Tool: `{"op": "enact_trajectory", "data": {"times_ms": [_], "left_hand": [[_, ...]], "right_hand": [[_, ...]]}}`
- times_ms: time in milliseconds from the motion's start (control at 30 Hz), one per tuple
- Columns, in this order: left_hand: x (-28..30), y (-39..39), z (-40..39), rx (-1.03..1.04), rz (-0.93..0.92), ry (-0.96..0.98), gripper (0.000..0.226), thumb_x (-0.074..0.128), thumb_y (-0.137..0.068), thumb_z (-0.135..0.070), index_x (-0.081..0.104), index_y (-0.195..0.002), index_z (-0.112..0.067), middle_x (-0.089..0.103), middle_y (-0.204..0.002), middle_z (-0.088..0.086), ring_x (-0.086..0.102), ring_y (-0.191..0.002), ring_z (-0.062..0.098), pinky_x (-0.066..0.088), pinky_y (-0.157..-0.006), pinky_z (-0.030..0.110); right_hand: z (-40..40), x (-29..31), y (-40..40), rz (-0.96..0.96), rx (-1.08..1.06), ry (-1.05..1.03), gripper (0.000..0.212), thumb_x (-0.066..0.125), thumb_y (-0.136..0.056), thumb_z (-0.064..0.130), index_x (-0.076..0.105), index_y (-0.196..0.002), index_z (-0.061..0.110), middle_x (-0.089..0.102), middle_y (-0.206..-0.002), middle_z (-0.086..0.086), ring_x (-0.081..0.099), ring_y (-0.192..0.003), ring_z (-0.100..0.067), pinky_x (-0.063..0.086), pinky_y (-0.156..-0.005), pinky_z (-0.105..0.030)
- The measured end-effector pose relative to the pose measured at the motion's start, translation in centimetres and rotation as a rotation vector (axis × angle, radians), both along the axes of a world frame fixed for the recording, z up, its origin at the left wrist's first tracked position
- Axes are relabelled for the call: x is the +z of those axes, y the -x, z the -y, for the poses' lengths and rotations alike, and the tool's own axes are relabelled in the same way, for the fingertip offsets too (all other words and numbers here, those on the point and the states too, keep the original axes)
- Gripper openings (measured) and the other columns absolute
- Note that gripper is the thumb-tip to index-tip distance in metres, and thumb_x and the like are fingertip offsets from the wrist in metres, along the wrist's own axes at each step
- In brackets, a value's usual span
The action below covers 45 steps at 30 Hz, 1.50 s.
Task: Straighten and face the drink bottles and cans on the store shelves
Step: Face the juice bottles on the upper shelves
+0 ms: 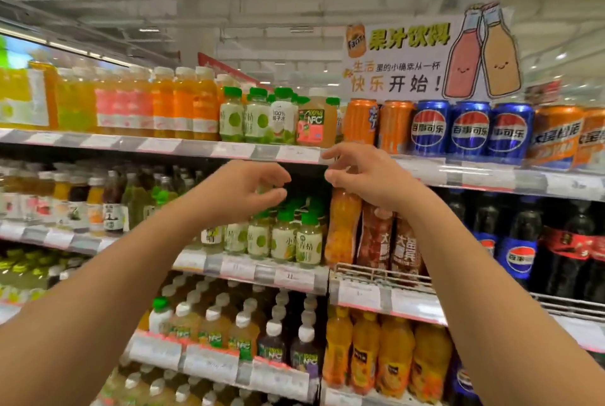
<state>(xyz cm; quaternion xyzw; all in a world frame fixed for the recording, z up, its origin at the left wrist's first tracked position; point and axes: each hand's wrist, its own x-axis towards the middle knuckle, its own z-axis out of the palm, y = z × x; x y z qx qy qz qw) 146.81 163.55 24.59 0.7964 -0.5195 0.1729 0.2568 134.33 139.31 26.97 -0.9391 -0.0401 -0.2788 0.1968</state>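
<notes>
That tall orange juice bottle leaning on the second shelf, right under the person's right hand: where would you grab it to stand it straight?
Probably by the neck, coming from the front and above. The tall orange juice bottle tilts, its top under the right hand, while its lower body is crowded by the brown-labelled bottles beside it. Only the upper part offers free room, and turning from there rights it easily.

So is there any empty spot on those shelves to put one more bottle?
Barely. The only gap I can see is the dark space behind the green-capped bottles, under the top shelf edge, where the left hand is reaching. The blue cans up top and the orange bottles lower down stand packed side by side.
</notes>
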Motion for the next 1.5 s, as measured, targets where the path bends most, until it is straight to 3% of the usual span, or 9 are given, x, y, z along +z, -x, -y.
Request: {"op": "enact_trajectory", "data": {"times_ms": [167,333,467,733,867,1000,1200,1333,1500], "left_hand": [[3.8,-4.4,1.0,-0.058,0.068,0.131,0.040,0.059,-0.097,-0.041,0.057,-0.136,-0.032,0.067,-0.122,-0.016,0.061,-0.110,0.000,0.054,-0.096,0.035],[2.4,-8.1,3.1,-0.056,0.131,0.283,0.076,0.065,-0.092,-0.039,0.023,-0.156,-0.036,0.052,-0.147,-0.008,0.051,-0.131,0.011,0.047,-0.106,0.036],[0.0,-10.6,4.6,-0.026,0.187,0.283,0.086,0.066,-0.091,-0.042,0.015,-0.160,-0.033,0.042,-0.156,-0.006,0.042,-0.141,0.015,0.041,-0.114,0.038],[-3.0,-12.8,5.8,0.030,0.486,0.293,0.060,0.065,-0.086,-0.044,0.054,-0.140,-0.021,0.056,-0.142,0.001,0.050,-0.131,0.025,0.040,-0.108,0.043],[-3.0,-13.3,5.8,-0.010,0.475,0.312,0.056,0.063,-0.085,-0.044,0.058,-0.136,-0.020,0.058,-0.140,0.002,0.051,-0.130,0.026,0.039,-0.108,0.044],[-3.1,-13.5,5.8,-0.014,0.486,0.298,0.058,0.062,-0.084,-0.046,0.057,-0.135,-0.021,0.057,-0.139,0.004,0.050,-0.129,0.027,0.038,-0.107,0.044],[-3.1,-13.4,5.7,-0.022,0.481,0.289,0.056,0.064,-0.082,-0.044,0.056,-0.132,-0.021,0.055,-0.139,0.004,0.049,-0.130,0.029,0.036,-0.108,0.043],[-3.0,-12.8,5.4,0.010,0.489,0.231,0.063,0.066,-0.082,-0.044,0.051,-0.138,-0.019,0.051,-0.146,0.007,0.043,-0.136,0.030,0.032,-0.113,0.044],[-3.7,-11.4,5.1,0.151,0.496,0.031,0.091,0.061,-0.085,-0.052,0.022,-0.158,-0.014,0.023,-0.165,0.013,0.017,-0.153,0.035,0.014,-0.123,0.050]], "right_hand": [[-0.3,3.3,-3.0,0.128,-0.117,0.019,0.041,0.065,-0.097,0.041,0.058,-0.136,0.031,0.068,-0.114,0.013,0.060,-0.101,0.006,0.048,-0.081,-0.018],[-0.4,5.6,-6.6,0.276,-0.268,-0.005,0.044,0.066,-0.095,0.031,0.057,-0.138,0.026,0.066,-0.123,0.002,0.064,-0.110,-0.015,0.055,-0.097,-0.040],[-1.1,6.6,-9.9,0.378,-0.452,0.126,0.052,0.066,-0.093,0.027,0.053,-0.143,0.019,0.064,-0.136,-0.009,0.061,-0.121,-0.028,0.051,-0.099,-0.042],[-2.1,6.2,-14.6,0.299,-0.707,0.312,0.071,0.072,-0.090,0.046,0.037,-0.144,0.016,0.067,-0.120,-0.012,0.067,-0.104,-0.034,0.056,-0.076,-0.041],[-2.2,6.2,-15.8,0.278,-0.796,0.277,0.095,0.076,-0.087,0.053,0.023,-0.156,0.016,0.066,-0.125,-0.018,0.062,-0.114,-0.039,0.057,-0.085,-0.045],[-2.7,6.6,-16.2,0.283,-0.782,0.144,0.102,0.083,-0.079,0.052,0.027,-0.155,0.014,0.060,-0.135,-0.016,0.057,-0.124,-0.037,0.052,-0.099,-0.046],[-3.9,5.8,-15.4,0.392,-0.782,0.083,0.081,0.084,-0.078,0.048,0.041,-0.139,0.017,0.056,-0.126,-0.014,0.060,-0.111,-0.033,0.042,-0.080,-0.032],[-5.3,4.4,-13.4,0.514,-0.718,0.049,0.085,0.086,-0.077,0.044,0.040,-0.144,0.017,0.056,-0.131,-0.013,0.056,-0.118,-0.030,0.039,-0.084,-0.030],[-7.1,1.7,-9.5,0.657,-0.623,0.005,0.090,0.088,-0.077,0.040,0.040,-0.149,0.016,0.050,-0.140,-0.010,0.052,-0.126,-0.025,0.038,-0.097,-0.027]]}}
